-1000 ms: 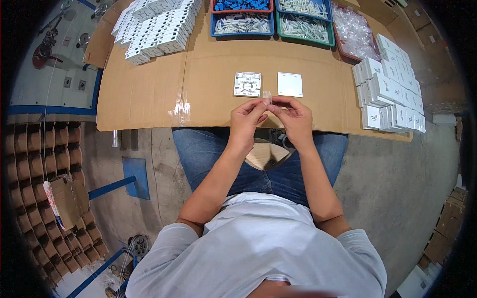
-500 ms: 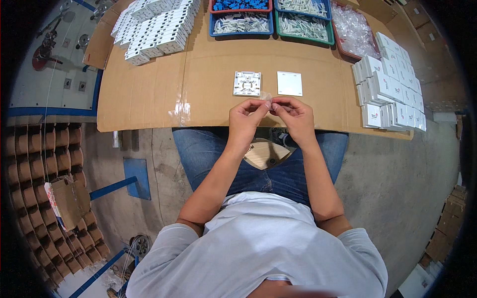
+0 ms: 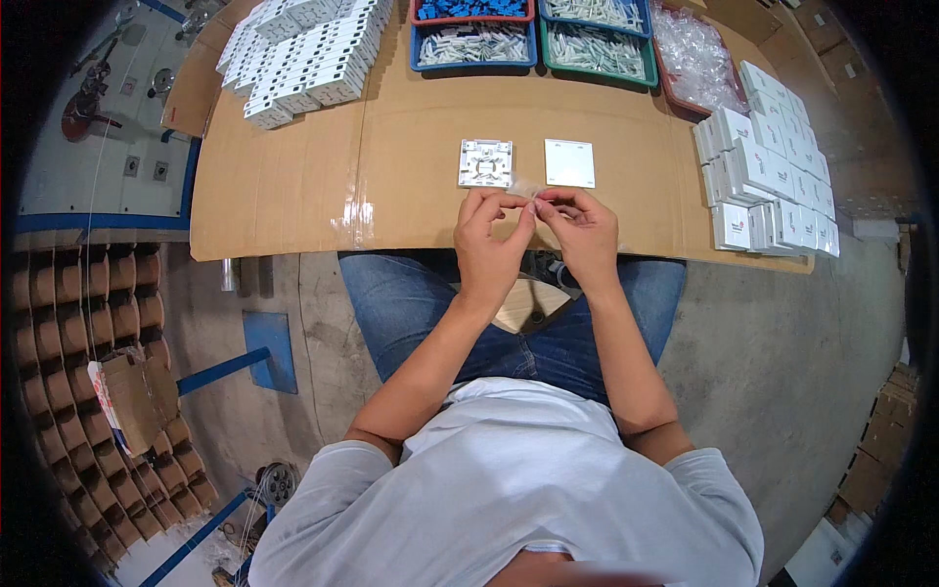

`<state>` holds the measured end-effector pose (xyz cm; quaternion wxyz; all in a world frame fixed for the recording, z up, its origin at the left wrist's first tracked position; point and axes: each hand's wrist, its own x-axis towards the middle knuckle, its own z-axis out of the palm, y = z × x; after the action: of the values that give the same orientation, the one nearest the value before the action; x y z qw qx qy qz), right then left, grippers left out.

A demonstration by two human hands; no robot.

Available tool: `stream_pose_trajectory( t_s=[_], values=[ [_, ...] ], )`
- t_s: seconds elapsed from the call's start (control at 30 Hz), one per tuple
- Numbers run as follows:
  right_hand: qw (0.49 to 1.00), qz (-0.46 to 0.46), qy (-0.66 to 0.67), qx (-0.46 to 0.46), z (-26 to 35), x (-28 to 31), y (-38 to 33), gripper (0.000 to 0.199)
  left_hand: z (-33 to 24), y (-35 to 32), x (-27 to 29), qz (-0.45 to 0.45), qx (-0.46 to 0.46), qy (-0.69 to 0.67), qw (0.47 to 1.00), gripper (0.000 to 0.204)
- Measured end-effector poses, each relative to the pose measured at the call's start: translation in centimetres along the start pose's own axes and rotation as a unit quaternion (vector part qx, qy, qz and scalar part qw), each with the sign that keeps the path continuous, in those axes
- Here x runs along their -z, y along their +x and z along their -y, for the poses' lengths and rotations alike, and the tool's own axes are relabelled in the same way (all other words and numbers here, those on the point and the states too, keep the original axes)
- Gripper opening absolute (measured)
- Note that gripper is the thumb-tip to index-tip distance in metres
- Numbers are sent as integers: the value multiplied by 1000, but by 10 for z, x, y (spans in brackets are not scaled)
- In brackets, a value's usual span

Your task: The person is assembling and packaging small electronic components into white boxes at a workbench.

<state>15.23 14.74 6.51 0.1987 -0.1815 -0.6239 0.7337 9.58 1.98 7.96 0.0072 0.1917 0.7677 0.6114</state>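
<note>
A small clear plastic bag (image 3: 525,187) is pinched between the fingertips of both hands, near the front edge of the cardboard-covered table. My left hand (image 3: 491,240) has thumb and forefinger closed on it. Opposite, the fingers of my right hand (image 3: 585,238) are closed on the bag too, with the fingertips nearly meeting. What the bag contains, if anything, is too small to make out. Just beyond my left hand lies a square white plastic base (image 3: 486,163) with an open, detailed inside. A flat white square cover (image 3: 569,163) lies beside it, beyond my right hand.
Stacked white units (image 3: 311,64) stand back left, and white packs (image 3: 768,171) are piled at right. At the back are a blue tray (image 3: 474,67) and a green tray (image 3: 602,78) of small pale parts, plus a red tray of clear bags (image 3: 696,64).
My left hand has turned slightly, its thumb and forefinger spreading into a wider loop while still pinching the bag. The right hand has barely shifted. The base and cover lie as before.
</note>
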Motion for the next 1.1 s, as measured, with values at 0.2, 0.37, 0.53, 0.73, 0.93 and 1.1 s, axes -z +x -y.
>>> stream_pose_trajectory(
  t_s=[0.2, 0.37, 0.53, 0.73, 0.93, 1.1],
  values=[
    [997, -12, -67, 45, 4, -2, -3, 12, 3, -2, -4, -29, -91, 52, 994, 10],
    [996, -77, -44, 28, 13, -10, -2, 9, 5, -4, -6, -31, -72, 30, 996, 12],
    [988, -56, -125, 76, 15, -6, -4, 12, 12, -9, -10, 35, 64, -107, 992, 12],
    [964, 11, -193, 185, 16, -3, -4, 15, 9, -6, -12, 101, 287, -372, 877, 34],
    [989, -20, -10, 144, 9, -12, -1, 17, -3, -1, -8, 79, 241, -393, 884, 39],
    [997, -47, 55, -4, 16, -9, -2, 19, 0, -4, -11, 56, 217, -422, 878, 36]
  ],
)
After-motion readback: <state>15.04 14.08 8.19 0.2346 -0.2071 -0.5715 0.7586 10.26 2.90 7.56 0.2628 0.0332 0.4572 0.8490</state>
